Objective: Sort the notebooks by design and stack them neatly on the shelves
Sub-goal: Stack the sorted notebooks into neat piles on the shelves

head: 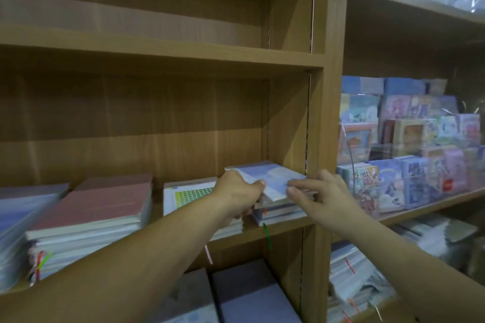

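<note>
Head view shows the pale blue glossy-covered notebook [273,178] lying on top of a short stack of similar plastic-wrapped notebooks [283,214] at the right end of the brown wooden shelf board [288,228], close to the upright. The left hand [236,191] grips its front left corner, thumb on the cover and fingers curled underneath. The right hand [322,196] has its fingers nearly straight, tips resting against the front right edge. The notebook looks light and fairly stiff, but its slick cover could slide on the ones below. Holding both front corners and squaring the edges seems safest. A white notebook with a green grid cover [191,194] lies just beside the stack.
</note>
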